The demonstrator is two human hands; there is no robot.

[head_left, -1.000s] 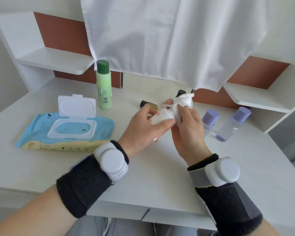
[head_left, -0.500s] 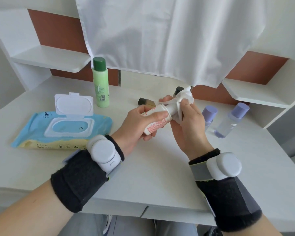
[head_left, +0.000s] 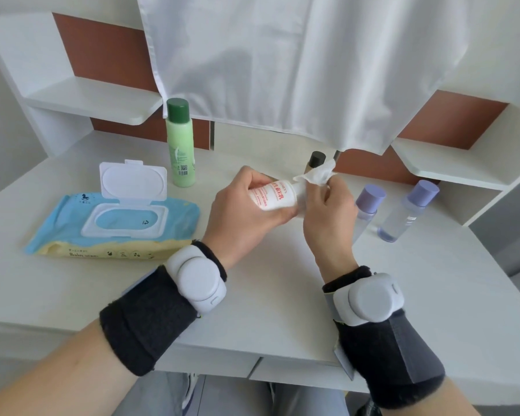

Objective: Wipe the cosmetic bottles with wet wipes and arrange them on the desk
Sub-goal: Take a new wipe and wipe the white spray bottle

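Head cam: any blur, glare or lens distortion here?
Head view: light soft and even, no hard glare; faint grey shadow on the cloth; wide-angle lens skews the left shelf near the edge; white bottle and wipe reasonably sharp, red print visible.

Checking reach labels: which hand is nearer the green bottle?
Left. The left hand grips the white bottle a little right of the green bottle; the right hand is farther right, holding the wipe.
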